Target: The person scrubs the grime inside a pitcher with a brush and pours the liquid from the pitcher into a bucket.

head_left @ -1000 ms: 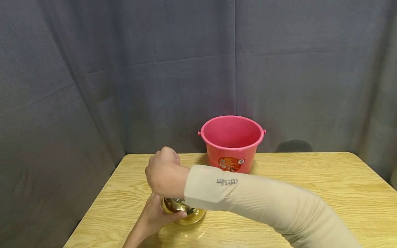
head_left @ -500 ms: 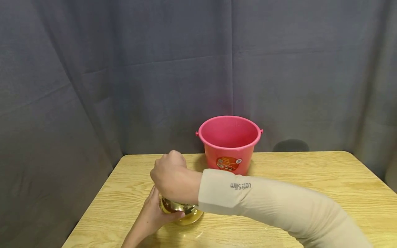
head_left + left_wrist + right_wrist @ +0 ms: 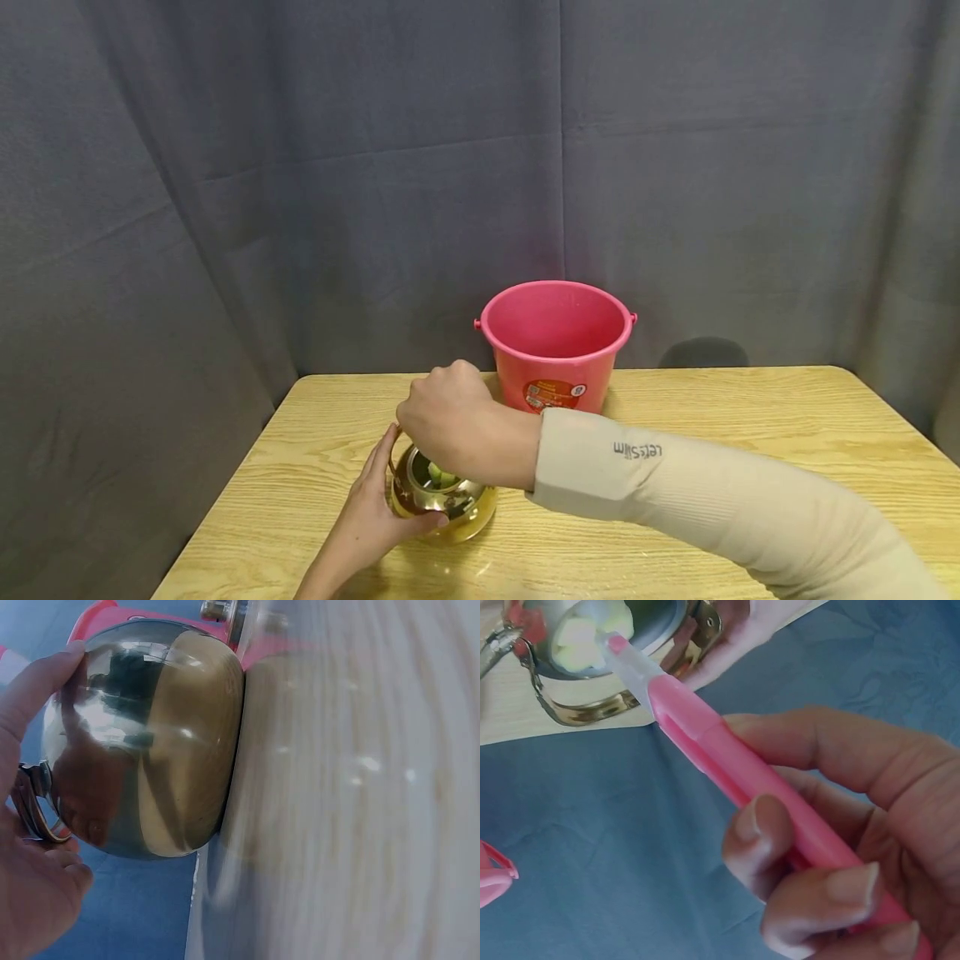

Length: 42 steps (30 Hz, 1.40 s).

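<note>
A shiny gold teapot point(image 3: 450, 504) stands on the table at the lower left of centre in the head view. My left hand point(image 3: 367, 517) holds it from the left, thumb against the round body point(image 3: 150, 742), other fingers at the looped metal handle point(image 3: 34, 810). Above the pot's mouth, my right hand point(image 3: 465, 425) grips a pink-handled sponge brush point(image 3: 780, 802), fingers curled round the handle. The brush slants down to a pale yellow-green sponge head point(image 3: 577, 641), which sits inside the pot's mouth. The right hand hides part of the pot in the head view.
A pink bucket point(image 3: 555, 371) with an orange label stands at the table's back edge, behind and right of the teapot. The wood-grain table point(image 3: 675, 500) has small wet-looking shiny spots. A dark curtain point(image 3: 420, 208) hangs behind it.
My right hand and sleeve have moved to the right above the teapot, bringing its mouth and the green sponge into sight. The left hand and pot stay nearly in place.
</note>
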### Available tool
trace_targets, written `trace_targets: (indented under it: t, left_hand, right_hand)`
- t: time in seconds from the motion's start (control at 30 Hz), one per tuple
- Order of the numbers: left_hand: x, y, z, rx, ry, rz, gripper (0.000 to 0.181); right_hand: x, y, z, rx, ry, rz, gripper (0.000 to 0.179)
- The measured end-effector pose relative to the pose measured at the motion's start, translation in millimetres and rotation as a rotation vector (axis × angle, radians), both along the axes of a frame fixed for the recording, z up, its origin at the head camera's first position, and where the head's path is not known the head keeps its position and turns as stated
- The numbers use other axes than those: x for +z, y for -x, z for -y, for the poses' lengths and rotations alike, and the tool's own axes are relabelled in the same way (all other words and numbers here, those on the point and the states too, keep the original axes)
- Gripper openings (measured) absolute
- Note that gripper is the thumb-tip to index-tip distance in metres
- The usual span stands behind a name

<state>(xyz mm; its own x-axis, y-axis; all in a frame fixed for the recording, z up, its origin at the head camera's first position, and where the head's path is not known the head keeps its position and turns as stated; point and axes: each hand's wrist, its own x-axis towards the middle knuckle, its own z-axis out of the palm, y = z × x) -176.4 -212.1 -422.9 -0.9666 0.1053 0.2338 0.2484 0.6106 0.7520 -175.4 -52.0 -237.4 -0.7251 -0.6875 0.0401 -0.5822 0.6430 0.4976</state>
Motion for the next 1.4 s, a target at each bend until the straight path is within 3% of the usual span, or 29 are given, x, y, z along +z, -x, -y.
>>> trace_targets:
  t: [0.3,0.57,0.97,1.4]
  left_hand:
    - [1.1,0.1,0.7,0.003,0.021,0.002,0.123]
    - [-0.7,0.6,-0.3,0.001,0.019,-0.018,0.124]
    - [-0.8,0.0,-0.5,0.013,0.015,-0.034,0.125]
    - [-1.9,-0.3,-0.8,0.014,0.014,-0.042,0.125]
  right_hand:
    - [-7.6,-2.3,-14,0.050,0.062,-0.086,0.011]
    - [-13.4,-1.0,-27,0.062,0.079,-0.088,0.010]
    - [-23.9,-1.0,-42,0.137,0.157,-0.178,0.012]
    - [-27.4,2.2,-51,0.119,0.230,-0.106,0.007]
